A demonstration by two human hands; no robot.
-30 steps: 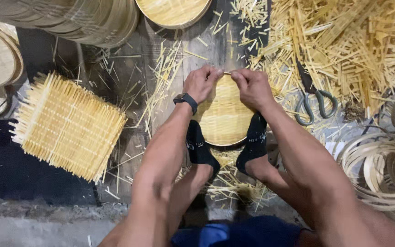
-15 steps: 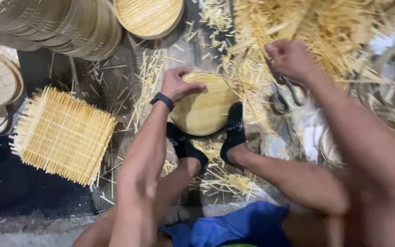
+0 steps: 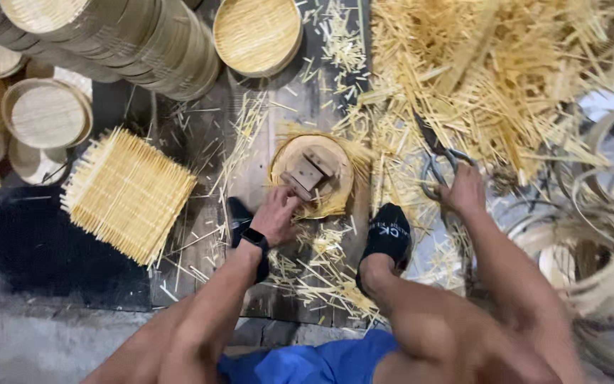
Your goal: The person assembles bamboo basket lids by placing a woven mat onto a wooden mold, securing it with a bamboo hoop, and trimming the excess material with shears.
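A round wooden form (image 3: 335, 186) with a small wooden block (image 3: 311, 171) on top lies on a board between my feet, with woven bamboo poking out around its rim. My left hand (image 3: 276, 215), a black watch on its wrist, curls its fingers on the near end of the block. My right hand (image 3: 465, 190) closes on the handles of a pair of metal scissors (image 3: 429, 146) lying to the right of the form, at the edge of a heap of bamboo strips (image 3: 513, 78).
A square woven bamboo mat (image 3: 128, 193) lies to the left. Stacked round bamboo trays (image 3: 129, 43) and one single tray (image 3: 257, 32) stand at the back. Coiled bamboo rims (image 3: 602, 270) fill the right. My black-socked feet (image 3: 386, 236) flank the board, which is strewn with loose splints.
The round piece now shows its wooden block side up. My left hand slid to its near edge. My right hand came down from the strip heap onto the scissors, and my feet have spread apart.
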